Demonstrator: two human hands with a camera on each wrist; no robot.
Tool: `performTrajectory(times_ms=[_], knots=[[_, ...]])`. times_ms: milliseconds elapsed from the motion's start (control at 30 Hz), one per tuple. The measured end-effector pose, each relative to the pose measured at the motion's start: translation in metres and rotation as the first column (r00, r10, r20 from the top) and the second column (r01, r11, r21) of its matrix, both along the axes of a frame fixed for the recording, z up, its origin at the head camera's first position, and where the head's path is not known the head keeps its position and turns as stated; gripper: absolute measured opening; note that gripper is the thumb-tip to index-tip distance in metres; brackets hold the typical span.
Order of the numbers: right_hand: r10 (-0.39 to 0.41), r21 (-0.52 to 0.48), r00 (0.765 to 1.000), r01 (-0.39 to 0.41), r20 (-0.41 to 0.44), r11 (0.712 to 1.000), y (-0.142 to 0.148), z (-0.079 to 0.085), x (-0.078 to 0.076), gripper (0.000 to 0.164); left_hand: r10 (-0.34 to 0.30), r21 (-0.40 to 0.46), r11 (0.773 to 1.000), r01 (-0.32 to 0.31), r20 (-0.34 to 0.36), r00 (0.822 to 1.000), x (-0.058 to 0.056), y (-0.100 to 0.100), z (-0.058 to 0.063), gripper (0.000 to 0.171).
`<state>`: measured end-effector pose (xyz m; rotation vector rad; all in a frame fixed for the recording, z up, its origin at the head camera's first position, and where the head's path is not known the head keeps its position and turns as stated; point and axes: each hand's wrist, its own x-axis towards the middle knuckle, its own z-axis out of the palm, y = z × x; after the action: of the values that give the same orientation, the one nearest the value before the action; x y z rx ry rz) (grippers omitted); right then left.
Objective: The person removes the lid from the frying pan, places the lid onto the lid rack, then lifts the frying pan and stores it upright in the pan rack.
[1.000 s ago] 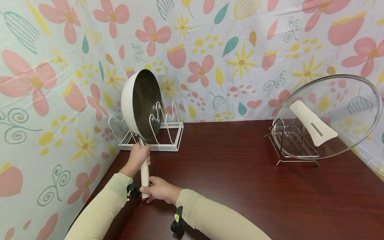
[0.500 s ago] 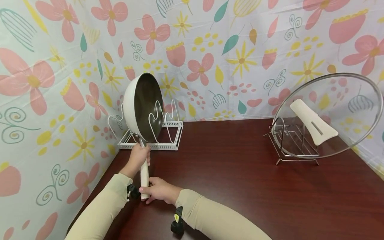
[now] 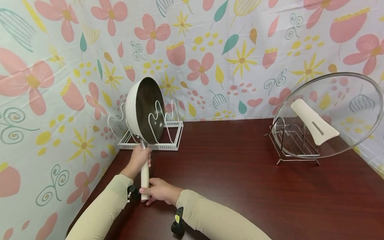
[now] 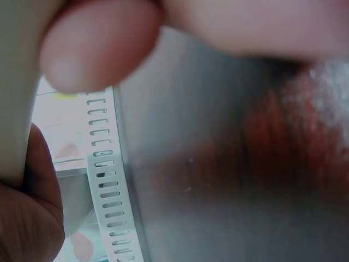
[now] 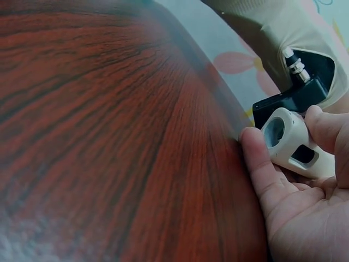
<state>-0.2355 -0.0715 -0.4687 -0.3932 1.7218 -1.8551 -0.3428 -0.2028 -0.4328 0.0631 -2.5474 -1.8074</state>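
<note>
A deep white pan [image 3: 132, 108] with a dark inside stands tilted on its edge among the wire dividers of a white rack [image 3: 163, 146]. My left hand [image 3: 139, 158] grips its cream handle [image 3: 145, 176] close to the pan body. At the handle's far end, my right hand [image 3: 162, 190] holds it between thumb and fingers. The right wrist view shows the hollow handle end [image 5: 281, 134] between that thumb and the fingers. In the left wrist view, a blurred finger [image 4: 103, 46] lies against the handle, with the slotted rack edge [image 4: 106, 180] beyond.
A large glass lid [image 3: 351, 133] with a cream handle leans in a metal wire rack [image 3: 297, 160] at the right. Both racks stand on a dark red wooden table [image 3: 228, 173]. Flower-patterned cloth [image 3: 228, 80] hangs behind and along the left side.
The pan has come down lower into the white rack and shifted slightly to the right. Both hands keep their hold on the handle.
</note>
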Motion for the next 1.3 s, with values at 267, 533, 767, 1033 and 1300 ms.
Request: performTrajectory(times_ms=[267,533,767,1033,1300], knots=[[-0.012,-0.012,1.0,0.012,-0.006,1.0,0.0009,-0.0002,-0.0005,0.013,0.001,0.015,1.0,-0.002,0.045,0.999,-0.0033,-0.0018,-0.0017,0.016],[-0.014,-0.021,1.0,0.013,-0.015,1.0,0.001,-0.001,-0.0005,0.012,0.005,0.024,1.0,-0.007,0.078,0.997,-0.004,-0.0029,-0.0015,0.019],[-0.036,-0.054,0.999,0.036,-0.01,0.998,-0.0007,-0.0063,-0.0001,0.009,0.005,0.053,0.999,-0.01,0.096,0.995,-0.0047,-0.0028,-0.0023,0.018],[-0.03,-0.078,1.0,0.029,-0.002,0.997,0.0008,-0.0089,0.0008,0.01,-0.002,0.102,0.995,-0.012,0.132,0.991,-0.0044,-0.0037,-0.0028,0.014],[-0.021,-0.098,1.0,0.02,-0.006,0.995,0.0026,-0.0092,0.0005,0.013,-0.024,0.105,0.994,0.008,0.155,0.988,-0.0062,-0.0041,-0.0005,0.013]])
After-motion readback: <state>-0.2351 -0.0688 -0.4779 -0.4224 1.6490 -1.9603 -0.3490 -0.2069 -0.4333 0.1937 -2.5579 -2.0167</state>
